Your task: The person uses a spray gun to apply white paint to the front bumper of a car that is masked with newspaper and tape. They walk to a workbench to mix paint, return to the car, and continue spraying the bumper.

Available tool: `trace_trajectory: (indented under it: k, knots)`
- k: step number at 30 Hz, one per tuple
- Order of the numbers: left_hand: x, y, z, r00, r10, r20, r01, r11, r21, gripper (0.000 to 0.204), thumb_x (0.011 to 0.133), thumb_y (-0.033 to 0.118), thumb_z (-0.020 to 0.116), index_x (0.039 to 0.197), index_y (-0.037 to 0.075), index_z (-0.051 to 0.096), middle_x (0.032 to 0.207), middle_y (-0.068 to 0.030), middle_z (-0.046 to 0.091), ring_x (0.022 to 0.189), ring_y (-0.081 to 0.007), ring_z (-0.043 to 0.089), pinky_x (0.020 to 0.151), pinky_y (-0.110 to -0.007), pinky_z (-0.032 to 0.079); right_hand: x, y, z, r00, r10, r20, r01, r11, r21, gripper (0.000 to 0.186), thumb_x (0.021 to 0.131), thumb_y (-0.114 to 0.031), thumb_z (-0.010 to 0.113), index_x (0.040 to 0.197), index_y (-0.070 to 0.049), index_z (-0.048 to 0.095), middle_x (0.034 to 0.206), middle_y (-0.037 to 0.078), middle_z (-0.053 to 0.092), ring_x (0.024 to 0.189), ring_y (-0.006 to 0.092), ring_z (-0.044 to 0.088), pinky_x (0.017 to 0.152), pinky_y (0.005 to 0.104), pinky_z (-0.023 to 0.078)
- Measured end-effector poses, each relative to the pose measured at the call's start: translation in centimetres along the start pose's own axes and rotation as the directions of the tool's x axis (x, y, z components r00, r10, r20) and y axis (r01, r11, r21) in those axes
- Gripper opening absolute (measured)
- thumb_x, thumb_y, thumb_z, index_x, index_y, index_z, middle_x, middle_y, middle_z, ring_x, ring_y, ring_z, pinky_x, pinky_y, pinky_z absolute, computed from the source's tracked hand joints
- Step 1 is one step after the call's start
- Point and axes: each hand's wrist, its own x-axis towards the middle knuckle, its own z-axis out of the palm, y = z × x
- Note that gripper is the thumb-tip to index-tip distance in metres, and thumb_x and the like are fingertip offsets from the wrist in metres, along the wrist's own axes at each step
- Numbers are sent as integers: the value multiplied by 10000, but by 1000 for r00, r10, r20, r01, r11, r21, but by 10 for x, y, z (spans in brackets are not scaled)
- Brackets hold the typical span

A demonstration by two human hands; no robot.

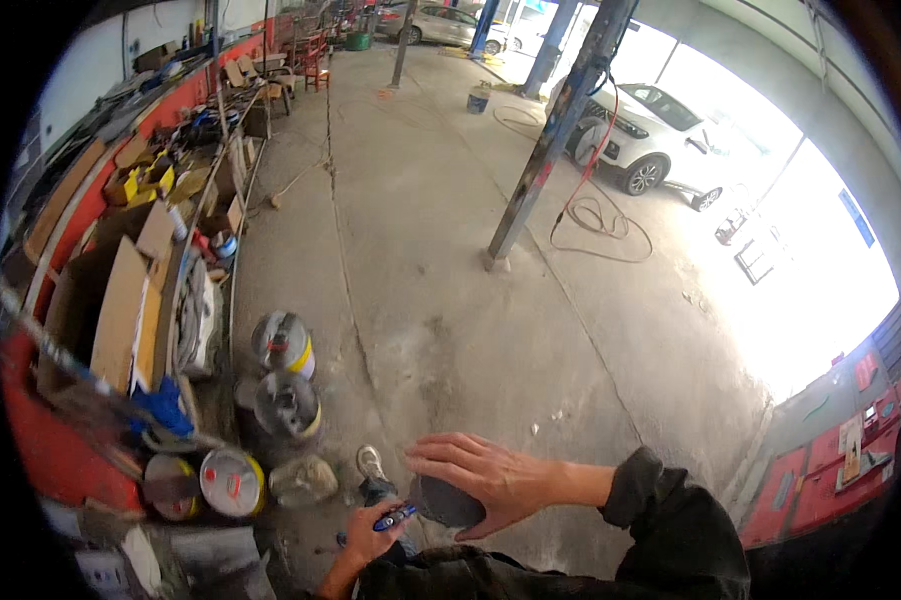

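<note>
My left hand, low in the picture, is closed round a small blue-and-black handled tool; its exact kind cannot be made out. Just to its right, my right hand reaches across with its fingers and thumb curved round the edges of a dark grey, rounded, flat-looking piece. The back of that hand and the wrist hide part of the piece. The blue tool's end lies close beside the grey piece; whether they touch is unclear. A shoe shows beyond my hands.
Several metal pails stand on the concrete floor at left, beside a cluttered shelf with an open cardboard box. A steel post rises ahead, a coiled hose behind it. A white car is parked beyond; a red cabinet stands right.
</note>
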Motion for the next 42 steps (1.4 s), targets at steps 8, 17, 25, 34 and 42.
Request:
trace_trajectory:
  k: [8,17,25,34,42]
  knots:
    - [274,26,-53,994,-16,111,4,995,99,275,786,302,731,984,115,693,743,-110,677,708,-312,674,607,-371,496,89,188,-96,885,345,-314,-378,924,-51,914,678,-352,802,1426,-56,370,1403,185,446,1234,385,462,997,488,422]
    - [579,33,-92,996,49,76,-61,985,162,250,771,270,759,967,126,705,778,-102,694,704,-310,679,612,-369,499,169,436,-208,771,449,-452,-474,878,64,939,679,-405,772,1458,-86,354,1386,192,454,1234,385,450,991,516,420]
    - [905,68,-87,993,69,-92,-42,962,268,283,802,273,756,974,60,686,715,-107,672,666,-287,668,599,-360,489,235,722,-363,612,492,-620,-500,847,179,1036,690,-419,834,1464,-16,275,1346,226,465,1251,379,438,1019,474,408]
    - [1223,177,-134,990,22,139,1,986,-164,664,827,322,738,1322,-6,440,1007,-126,637,857,-221,626,735,-346,499,350,980,-426,676,693,-249,-418,639,645,992,755,-300,809,1488,-31,197,1153,195,617,1009,328,624,916,402,491]
    - [1507,201,-145,823,339,457,-353,934,-57,830,779,336,791,1403,-31,385,1182,-224,609,1064,-316,625,873,-393,502,423,1199,-538,391,836,-386,-275,506,818,348,824,-149,717,1116,-9,592,982,135,652,870,233,607,783,364,486]
